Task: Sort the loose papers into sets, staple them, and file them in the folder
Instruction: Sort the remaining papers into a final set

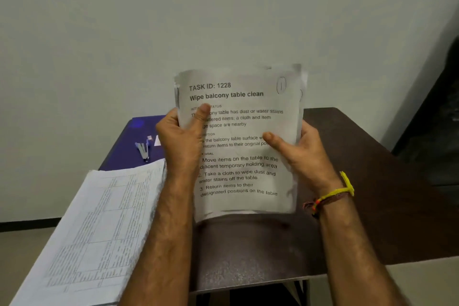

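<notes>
I hold a small set of printed sheets (244, 156) upright above the dark table (347, 218); the top page reads "TASK ID: 1228, Wipe balcony table clean". My left hand (182, 141) grips its left edge with the thumb on the front. At the right edge my right hand (301, 154) holds it the same way, thumb over the text. A blue folder (129, 146) lies at the table's far left. On the folder rests a metal stapler (143, 150).
A thick stack of papers with printed tables (99, 226) lies on the left, overhanging the table's front-left edge. A small white scrap (157, 141) sits on the folder. A pale wall stands close behind the table. Dark furniture is at the far right.
</notes>
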